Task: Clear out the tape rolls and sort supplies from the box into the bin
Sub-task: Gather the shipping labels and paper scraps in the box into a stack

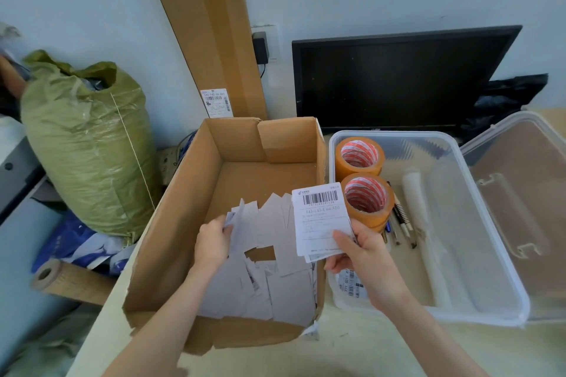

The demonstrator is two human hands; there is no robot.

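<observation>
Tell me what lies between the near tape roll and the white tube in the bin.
In the head view, pens lie between the near tape roll and white tube.

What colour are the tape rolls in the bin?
Orange tape rolls, red-and-white patterned cores; head view.

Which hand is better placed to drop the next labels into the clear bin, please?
The right hand. It already holds barcode labels at the bin's near edge, while the left hand pinches loose slips deep inside the cardboard box.
</observation>
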